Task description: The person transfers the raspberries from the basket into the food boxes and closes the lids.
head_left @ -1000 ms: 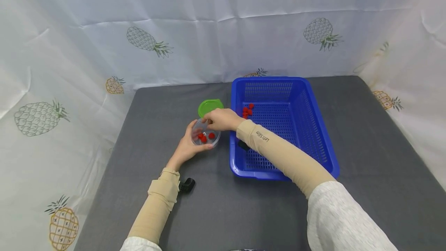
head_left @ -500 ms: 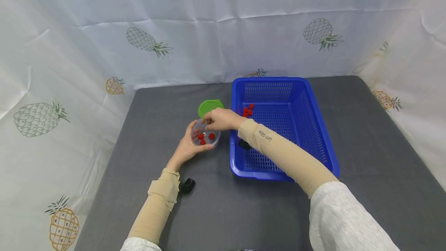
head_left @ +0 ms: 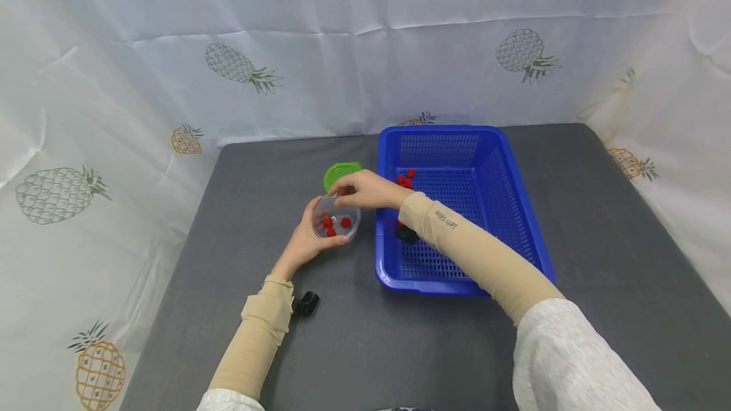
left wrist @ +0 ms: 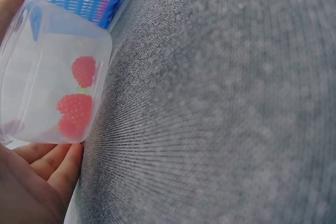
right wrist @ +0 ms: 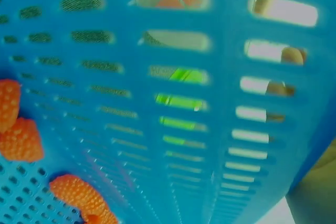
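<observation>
Clear cup (left wrist: 50, 72), mouth up, on the left side of the blue basket (head_left: 434, 287), well outside its wall. Seems to stand on the grey table (head_left: 365, 341).

Left hand (head_left: 302, 243): farther from the basket than the cup's middle; thumb curled along the near side, fingers round the left and far sides. Grip is on the wall, below the rim.

Inside, three red berries (left wrist: 75, 111) visible, low near the base. Cup probably light, thin-walled, fairly stiff but apt to flex if squeezed; smooth, so likely a little slippery. Best hold: a broad, easy wrap round the wall, mouth kept free.

Berries look bumpy, hence easy to grip; softness not certain. Judge them light; a gentle fingertip pinch at the sides should suit.

Green lid (head_left: 341, 172): left of the basket, beyond the cup, partly covered from view by the right hand.

Right hand (head_left: 368, 190): reaches left across the basket's left wall, fingers bent down over the cup's rim. Cannot tell whether anything is between the fingertips.

More berries (head_left: 408, 181) inside the basket, on its floor beside the left wall; the right forearm hides part of that stretch, so no full count.
</observation>
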`<state>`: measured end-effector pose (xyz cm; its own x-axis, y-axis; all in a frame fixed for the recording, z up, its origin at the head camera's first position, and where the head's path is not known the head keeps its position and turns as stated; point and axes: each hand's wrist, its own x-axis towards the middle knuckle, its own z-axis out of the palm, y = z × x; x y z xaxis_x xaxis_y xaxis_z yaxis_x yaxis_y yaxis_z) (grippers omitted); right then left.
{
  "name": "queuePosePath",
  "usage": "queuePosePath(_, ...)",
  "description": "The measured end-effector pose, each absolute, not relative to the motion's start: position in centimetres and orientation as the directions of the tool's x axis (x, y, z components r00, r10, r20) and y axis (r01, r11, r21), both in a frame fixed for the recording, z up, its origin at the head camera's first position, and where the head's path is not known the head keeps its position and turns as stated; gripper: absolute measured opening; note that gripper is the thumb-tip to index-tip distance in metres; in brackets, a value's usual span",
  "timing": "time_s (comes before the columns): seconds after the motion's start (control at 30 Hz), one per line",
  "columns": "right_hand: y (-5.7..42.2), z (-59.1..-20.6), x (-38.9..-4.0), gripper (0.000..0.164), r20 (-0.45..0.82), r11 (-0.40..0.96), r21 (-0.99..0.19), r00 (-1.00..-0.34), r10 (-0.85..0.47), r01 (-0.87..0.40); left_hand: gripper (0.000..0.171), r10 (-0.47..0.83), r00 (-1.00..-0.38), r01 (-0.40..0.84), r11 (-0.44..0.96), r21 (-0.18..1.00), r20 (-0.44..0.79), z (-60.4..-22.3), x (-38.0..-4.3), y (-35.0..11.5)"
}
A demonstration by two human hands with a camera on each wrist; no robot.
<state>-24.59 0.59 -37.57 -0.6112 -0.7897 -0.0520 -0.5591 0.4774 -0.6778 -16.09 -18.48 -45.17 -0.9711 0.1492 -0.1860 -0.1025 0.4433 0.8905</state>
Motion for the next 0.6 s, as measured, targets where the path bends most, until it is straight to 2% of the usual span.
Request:
queuePosePath(0.43,3.4,-37.5,-24.6,0.025,0.086,0.32,-0.839,-0.688,-0.721,-0.44,0.11,0.126,-0.976,-0.106,0.449,0.887,-0.18,-46.6,-16.5,-18.7)
queuePosePath(0.6,4.7,-37.3,-24.7,0.026,0.089,0.306,-0.865,-0.723,-0.685,-0.397,0.111,0.119,-0.978,-0.101,0.45,0.887,-0.172,-46.6,-16.5,-18.6)
